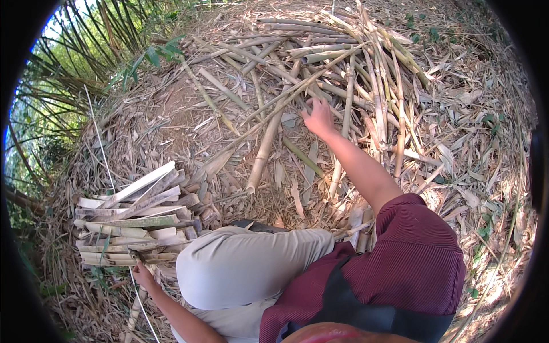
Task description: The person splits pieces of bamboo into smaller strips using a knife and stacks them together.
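My right hand [320,119] reaches into a loose pile of cut bamboo poles [329,56]. Its thumb and fingers are parted and curved, with nothing visible held between them. Just left of it lies a thick bamboo pole [265,153], its cut end toward me. My left hand [144,276] is at the near edge of a stack of split bamboo pieces [128,233]. Its fingers are closed on a small dark thing [135,255] whose kind I cannot make out. A thin white strip [98,128] runs beneath the stack and comes out on both sides.
Dry bamboo leaves [474,154] cover the ground. Standing bamboo stems [80,63] rise at the far left. My bent knee [211,268] is between the stack and the pile. A dark flat object [257,226] lies just beyond my leg.
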Action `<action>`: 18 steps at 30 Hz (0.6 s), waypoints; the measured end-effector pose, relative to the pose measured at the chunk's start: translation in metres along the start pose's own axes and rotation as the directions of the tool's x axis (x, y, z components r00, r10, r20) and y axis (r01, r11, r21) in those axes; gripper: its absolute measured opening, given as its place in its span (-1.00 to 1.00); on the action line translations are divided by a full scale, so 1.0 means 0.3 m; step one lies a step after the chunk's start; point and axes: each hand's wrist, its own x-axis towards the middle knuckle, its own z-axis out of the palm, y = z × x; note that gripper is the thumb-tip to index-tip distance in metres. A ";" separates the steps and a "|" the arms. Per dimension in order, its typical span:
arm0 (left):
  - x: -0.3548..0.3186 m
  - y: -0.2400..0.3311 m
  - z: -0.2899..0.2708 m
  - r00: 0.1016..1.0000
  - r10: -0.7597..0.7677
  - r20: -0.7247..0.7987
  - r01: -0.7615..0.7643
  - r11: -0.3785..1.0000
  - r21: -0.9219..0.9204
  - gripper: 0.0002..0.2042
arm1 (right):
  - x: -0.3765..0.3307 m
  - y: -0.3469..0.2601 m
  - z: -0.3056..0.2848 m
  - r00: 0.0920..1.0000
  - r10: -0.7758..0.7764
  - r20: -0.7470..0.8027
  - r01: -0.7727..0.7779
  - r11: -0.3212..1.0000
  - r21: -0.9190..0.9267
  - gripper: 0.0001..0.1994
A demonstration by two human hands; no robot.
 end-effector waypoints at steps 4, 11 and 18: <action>-0.074 0.068 -0.022 0.991 0.133 -0.012 -0.127 0.963 0.239 -0.51 | 0.268 0.005 -0.022 0.977 -0.125 -0.172 0.088 0.974 -0.208 -0.59; -0.076 0.001 -0.048 0.988 0.155 0.003 -0.148 0.938 0.312 -0.50 | 0.604 0.057 0.041 0.981 -0.170 -0.098 0.082 0.808 -0.583 -0.66; -0.098 0.006 -0.072 0.989 0.148 0.002 -0.137 0.908 0.395 -0.51 | 0.635 0.072 0.069 0.954 -0.297 0.046 0.231 0.626 -0.745 -0.77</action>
